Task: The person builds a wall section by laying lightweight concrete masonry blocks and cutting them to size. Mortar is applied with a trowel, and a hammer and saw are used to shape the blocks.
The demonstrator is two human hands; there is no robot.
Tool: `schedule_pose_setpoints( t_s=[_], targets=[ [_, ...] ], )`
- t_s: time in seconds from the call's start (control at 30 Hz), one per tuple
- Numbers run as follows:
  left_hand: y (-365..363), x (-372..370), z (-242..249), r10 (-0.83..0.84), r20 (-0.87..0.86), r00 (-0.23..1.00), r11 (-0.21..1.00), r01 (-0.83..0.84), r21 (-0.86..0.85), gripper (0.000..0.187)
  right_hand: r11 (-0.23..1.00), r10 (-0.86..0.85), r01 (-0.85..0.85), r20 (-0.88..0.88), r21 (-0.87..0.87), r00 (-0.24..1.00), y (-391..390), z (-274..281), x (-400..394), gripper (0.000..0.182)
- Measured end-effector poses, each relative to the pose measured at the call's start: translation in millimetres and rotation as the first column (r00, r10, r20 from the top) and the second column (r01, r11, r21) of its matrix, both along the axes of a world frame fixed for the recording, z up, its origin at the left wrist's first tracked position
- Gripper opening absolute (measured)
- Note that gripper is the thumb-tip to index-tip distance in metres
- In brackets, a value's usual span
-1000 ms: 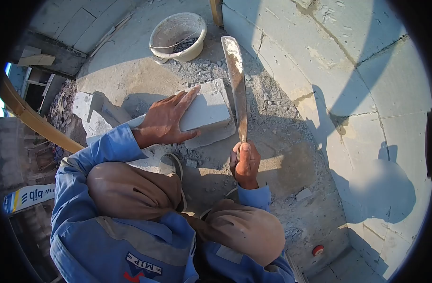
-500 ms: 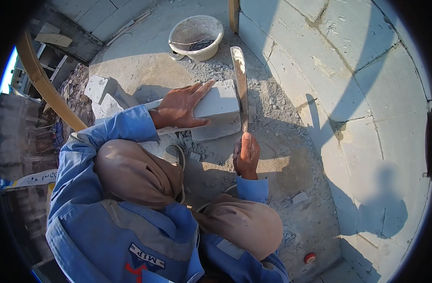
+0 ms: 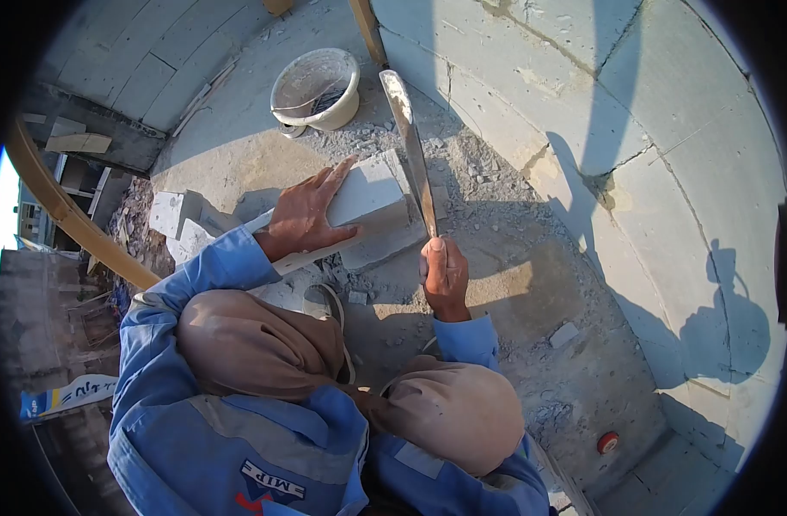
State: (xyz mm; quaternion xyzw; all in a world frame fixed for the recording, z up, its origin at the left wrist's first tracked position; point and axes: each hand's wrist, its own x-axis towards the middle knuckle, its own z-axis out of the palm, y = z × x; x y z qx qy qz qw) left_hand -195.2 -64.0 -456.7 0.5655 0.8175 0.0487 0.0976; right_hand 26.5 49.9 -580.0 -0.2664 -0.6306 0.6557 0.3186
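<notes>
A pale aerated concrete block (image 3: 369, 191) lies across the floor in front of me, its end face towards the right. My left hand (image 3: 306, 213) lies on top of it, thumb and fingers spread. In my right hand (image 3: 445, 277) is a machete (image 3: 413, 148), my fist closed round the handle and the thumb along it. Its long blade points away from me and leans left, close beside the block's right end, with white dust near the tip. Beneath the block sits another pale block piece (image 3: 380, 247).
A dusty plastic basin (image 3: 348, 101) with dark items inside stands beyond the block. Broken block pieces (image 3: 175, 215) lie left. Rubble (image 3: 488, 176) covers the floor by the right-hand block wall (image 3: 505, 112). A red round object (image 3: 608, 442) lies at lower right.
The view has turned, shifting the basin and block leftwards. The machete blade now tilts more to the left, and my right hand is a little farther from the block's end. My left hand stays on the block.
</notes>
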Motion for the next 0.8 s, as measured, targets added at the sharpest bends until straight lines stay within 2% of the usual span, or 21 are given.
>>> schedule_pose_setpoints(
  t_s=[0.07, 0.1, 0.17, 0.2, 0.23, 0.27, 0.3, 0.37, 0.43, 0.5, 0.53, 0.6, 0.73, 0.8],
  targets=[
    [-0.8, 2.7, -2.5, -0.017, -0.003, 1.0, 1.0, 0.017, -0.016, 0.108, 0.999, 0.039, -0.041, -0.083, -0.012, 0.996, 5.2, 14.5, 4.2, 0.039],
    [-0.5, 0.7, -4.1, -0.032, -0.011, 0.999, 0.999, 0.033, 0.033, 0.107, 1.0, 0.012, -0.013, -0.08, -0.021, 0.997, 5.2, 11.0, 1.6, 0.039],
    [-0.1, 0.3, -4.3, -0.084, -0.011, 0.996, 0.994, 0.085, 0.067, 0.107, 0.981, 0.055, -0.084, 0.161, 0.175, 0.985, -1.0, -6.6, -2.0, 0.039],
    [3.0, 2.5, -0.6, -0.038, 0.029, 0.999, 0.999, 0.037, 0.033, 0.106, 0.992, 0.065, -0.091, 0.25, 0.092, 0.966, -3.3, -33.7, -3.1, 0.041],
    [5.3, 3.0, 2.3, 0.01, 0.062, 0.998, 1.0, -0.01, 0.0, 0.106, 0.995, 0.029, -0.052, 0.249, 0.087, 0.968, -7.2, -54.9, 3.7, 0.041],
    [2.6, -1.2, -7.4, -0.06, -0.012, 0.998, 0.993, 0.061, 0.1, 0.106, 0.997, 0.069, -0.071, 0.303, -0.005, 0.95, -12.1, -73.6, 13.2, 0.043],
    [7.9, -1.9, -4.7, -0.085, -0.022, 0.996, 0.992, 0.086, 0.096, 0.106, 0.991, 0.121, -0.092, 0.345, -0.1, 0.931, -12.9, -82.9, 13.9, 0.045],
    [6.7, 2.9, -0.3, -0.024, 0.049, 0.999, 0.999, 0.022, 0.04, 0.107, 0.989, 0.122, -0.093, 0.296, -0.111, 0.947, -9.1, -50.6, 13.4, 0.044],
    [7.0, 2.4, -2.3, -0.034, 0.046, 0.998, 0.999, 0.034, 0.01, 0.108, 0.99, 0.111, -0.084, 0.256, -0.113, 0.96, 1.7, -8.7, 14.2, 0.044],
    [5.9, 1.6, -4.3, -0.032, 0.035, 0.999, 0.999, 0.033, -0.009, 0.109, 0.99, 0.135, -0.137, 0.048, 0.034, 0.99, 5.6, 19.1, 7.1, 0.04],
    [5.3, 0.2, -6.9, -0.038, 0.023, 0.999, 0.999, 0.038, 0.017, 0.109, 0.992, 0.125, -0.127, 0.046, 0.026, 0.991, 4.6, 20.6, 4.6, 0.04],
    [4.8, -2.3, -8.8, -0.042, 0.014, 0.999, 0.999, 0.042, 0.035, 0.11, 0.989, 0.056, -0.052, -0.021, 0.136, 0.998, 0.7, 20.6, 1.1, 0.036],
    [7.7, 0.7, -5.4, -0.052, 0.011, 0.999, 0.997, 0.051, 0.063, 0.109, 0.996, 0.052, -0.056, 0.063, 0.064, 0.997, -4.5, 0.8, 2.0, 0.034],
    [7.2, 2.1, -4.2, -0.044, 0.035, 0.998, 0.997, 0.042, 0.06, 0.108, 0.998, 0.038, -0.038, -0.017, 0.045, 0.999, 2.2, 6.5, 3.7, 0.034]
  ],
)
